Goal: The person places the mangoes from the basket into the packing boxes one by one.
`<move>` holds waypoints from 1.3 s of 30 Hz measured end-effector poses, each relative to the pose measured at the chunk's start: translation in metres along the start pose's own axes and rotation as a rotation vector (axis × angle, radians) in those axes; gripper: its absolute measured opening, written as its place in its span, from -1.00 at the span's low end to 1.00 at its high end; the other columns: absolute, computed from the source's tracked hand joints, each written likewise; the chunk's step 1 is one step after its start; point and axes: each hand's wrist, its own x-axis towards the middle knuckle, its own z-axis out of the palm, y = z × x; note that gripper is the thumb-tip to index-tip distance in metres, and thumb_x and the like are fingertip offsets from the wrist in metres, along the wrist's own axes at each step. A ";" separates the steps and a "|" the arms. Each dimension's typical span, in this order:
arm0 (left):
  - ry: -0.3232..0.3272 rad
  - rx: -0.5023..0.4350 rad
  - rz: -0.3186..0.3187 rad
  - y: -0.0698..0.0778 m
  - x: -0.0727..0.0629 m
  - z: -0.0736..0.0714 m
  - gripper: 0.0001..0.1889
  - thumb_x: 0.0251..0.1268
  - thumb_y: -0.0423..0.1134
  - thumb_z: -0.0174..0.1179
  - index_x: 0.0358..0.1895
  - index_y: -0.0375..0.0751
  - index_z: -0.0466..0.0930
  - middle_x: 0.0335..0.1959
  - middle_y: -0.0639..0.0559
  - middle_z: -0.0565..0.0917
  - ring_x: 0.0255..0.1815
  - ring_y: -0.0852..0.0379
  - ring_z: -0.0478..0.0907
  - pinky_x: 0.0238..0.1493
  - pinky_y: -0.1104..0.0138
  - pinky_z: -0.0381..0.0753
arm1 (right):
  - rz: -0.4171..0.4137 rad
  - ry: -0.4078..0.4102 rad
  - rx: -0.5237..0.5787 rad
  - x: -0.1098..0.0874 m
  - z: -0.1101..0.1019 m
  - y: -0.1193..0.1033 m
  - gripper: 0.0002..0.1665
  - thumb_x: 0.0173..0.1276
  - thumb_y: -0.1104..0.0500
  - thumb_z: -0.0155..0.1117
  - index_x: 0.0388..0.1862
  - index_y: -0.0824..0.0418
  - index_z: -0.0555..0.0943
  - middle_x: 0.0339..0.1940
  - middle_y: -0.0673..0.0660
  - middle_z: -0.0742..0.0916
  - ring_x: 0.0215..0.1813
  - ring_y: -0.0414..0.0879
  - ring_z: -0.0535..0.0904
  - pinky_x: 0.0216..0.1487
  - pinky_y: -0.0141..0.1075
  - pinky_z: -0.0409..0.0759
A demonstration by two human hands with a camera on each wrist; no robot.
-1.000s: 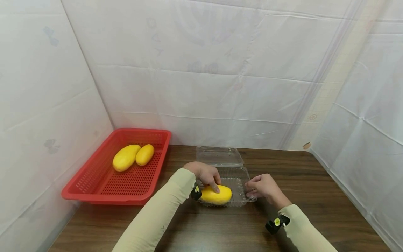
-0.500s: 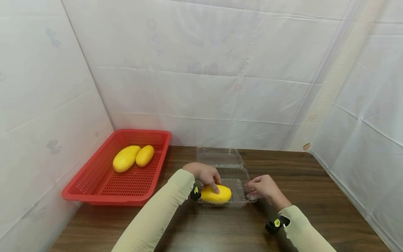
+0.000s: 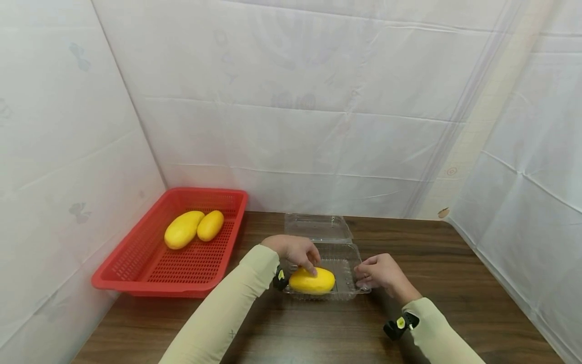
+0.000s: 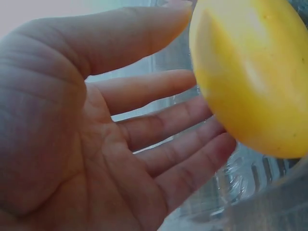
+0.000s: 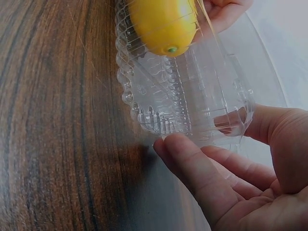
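Observation:
A yellow mango [image 3: 311, 281] lies in the left part of a clear plastic clamshell container [image 3: 340, 263], whose lid [image 3: 317, 227] is folded back behind it. My left hand [image 3: 297, 251] is at the mango's far left side. In the left wrist view, its fingers [image 4: 163, 120] are nearly straight, with their tips at the mango's edge. The thumb tip is also at that edge. My right hand [image 3: 379, 271] pinches the container's right front corner. In the right wrist view, the thumb [image 5: 264, 120] is at the wall and a fingertip [image 5: 178, 144] touches the base.
A red plastic basket [image 3: 218, 273] stands to the left on the brown wooden table [image 3: 436, 263]. Two more yellow mangoes [image 3: 184, 230] lie inside it. White sheeting [image 3: 291, 126] rises behind the table and along both sides.
My left hand has shifted slightly left and back, and its thumb has slid a little up off the mango. The right hand and the container have hardly moved.

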 end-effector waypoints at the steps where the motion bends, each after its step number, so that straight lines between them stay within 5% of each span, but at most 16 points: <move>1: 0.017 0.017 0.006 0.000 -0.001 -0.001 -0.50 0.33 -0.02 0.39 0.28 -0.11 0.64 0.15 0.06 0.72 0.08 0.22 0.64 0.14 0.28 0.65 | 0.003 0.007 0.002 0.000 0.000 0.000 -0.74 0.40 0.32 0.30 -0.12 0.56 0.71 -0.26 0.34 0.81 -0.32 0.06 0.82 -0.27 -0.16 0.79; 12: 0.177 0.028 0.028 0.001 -0.021 -0.016 -0.50 0.38 -0.08 0.34 0.30 -0.22 0.60 0.20 -0.01 0.69 0.19 0.11 0.61 0.26 0.19 0.60 | 0.003 0.009 -0.008 0.002 0.000 0.003 -0.74 0.41 0.31 0.28 -0.13 0.54 0.72 -0.25 0.34 0.82 -0.31 0.07 0.82 -0.27 -0.16 0.79; 24: 0.357 0.063 0.024 -0.010 -0.054 -0.035 -0.62 0.44 -0.12 0.28 0.24 -0.14 0.64 0.11 0.02 0.72 0.06 0.14 0.64 0.17 0.19 0.66 | -0.003 0.005 -0.025 0.001 0.000 0.003 -0.74 0.40 0.28 0.30 -0.13 0.51 0.74 -0.23 0.32 0.82 -0.28 0.05 0.82 -0.25 -0.15 0.79; 39: 0.587 0.119 -0.100 -0.043 -0.085 -0.063 -0.60 0.43 -0.15 0.28 0.22 -0.25 0.63 0.11 -0.13 0.72 0.13 -0.06 0.64 0.25 0.06 0.63 | -0.024 0.012 -0.032 0.001 0.000 0.002 -0.76 0.35 0.30 0.33 -0.18 0.52 0.74 -0.29 0.28 0.82 -0.35 0.00 0.80 -0.28 -0.16 0.79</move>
